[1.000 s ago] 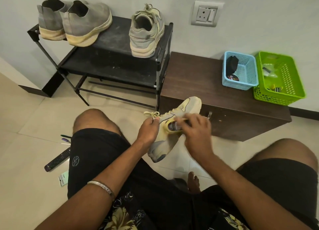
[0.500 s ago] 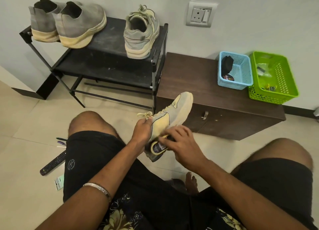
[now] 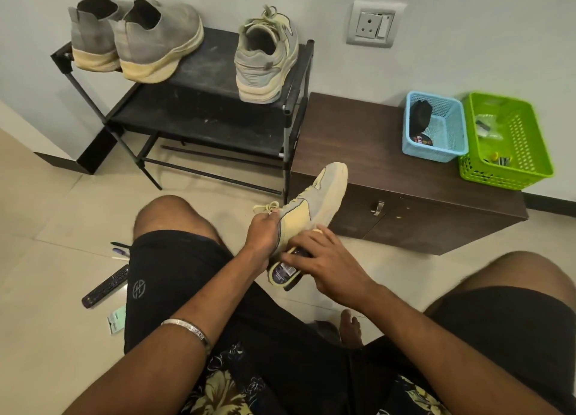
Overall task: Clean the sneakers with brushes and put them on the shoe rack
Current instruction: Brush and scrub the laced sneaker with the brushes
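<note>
Right now your left hand point(image 3: 261, 237) grips the yellow-grey sneaker point(image 3: 314, 210) at its collar, toe tilted up; your right hand point(image 3: 324, 263) clasps a dark brush point(image 3: 285, 273) against its heel, above the tiled floor point(image 3: 46, 227); its mate point(image 3: 265, 59) sits on the shoe rack point(image 3: 199, 109).

From where I sit, the shoe rack point(image 3: 199, 81) stands against the wall at the far left, carrying a pair of high-top sneakers point(image 3: 137, 40) on the left of its top shelf and a lace-up sneaker point(image 3: 265, 59) on the right. Just right of it is a low cabinet point(image 3: 374, 153), with two baskets point(image 3: 436, 128) side by side on its far right end. Between my knees, my left hand point(image 3: 261, 234) and right hand point(image 3: 324, 262) hold the other sneaker point(image 3: 314, 199) and a brush point(image 3: 285, 273); a remote point(image 3: 106, 287) lies on the floor to my left.
</note>
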